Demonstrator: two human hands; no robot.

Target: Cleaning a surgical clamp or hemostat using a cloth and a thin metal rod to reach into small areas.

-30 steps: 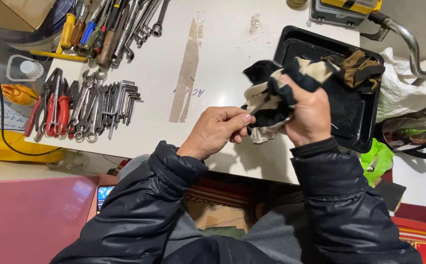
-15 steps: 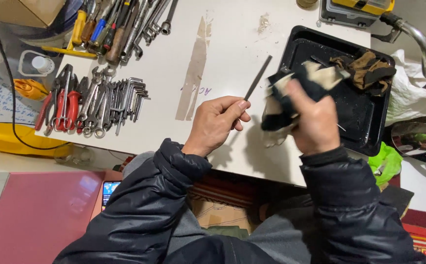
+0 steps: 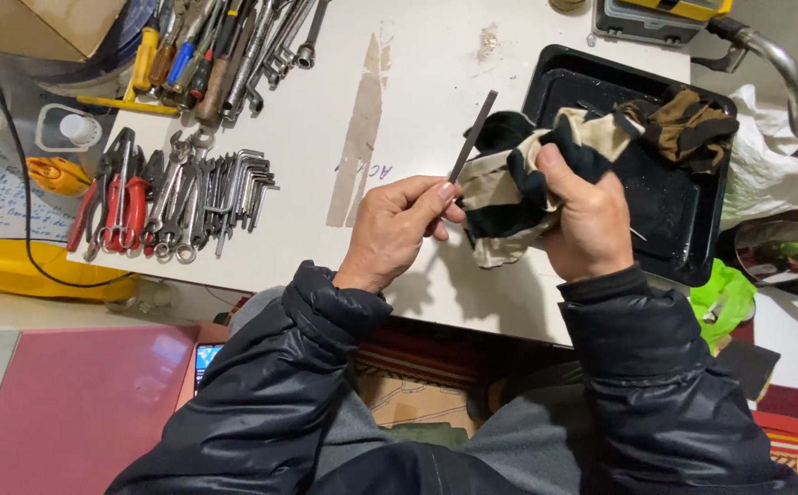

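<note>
Metal file (image 3: 474, 134) now raised higher in left hand (image 3: 397, 226), right hand (image 3: 584, 223) around rag (image 3: 509, 188).

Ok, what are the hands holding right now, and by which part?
The left hand pinches a thin dark metal file by its lower end. The right hand grips a bunched black-and-cream rag around its middle.

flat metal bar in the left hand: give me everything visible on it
The flat metal bar is a thin, straight, dark grey strip, dull like steel or a small file; surface detail is too small to tell. The left hand pinches its lower end between thumb and fingertips, so it slants up and to the right above the white table. Its lower part lies against the black and cream rag bunched in the right hand. Its upper end is free, near the black tray.
</note>
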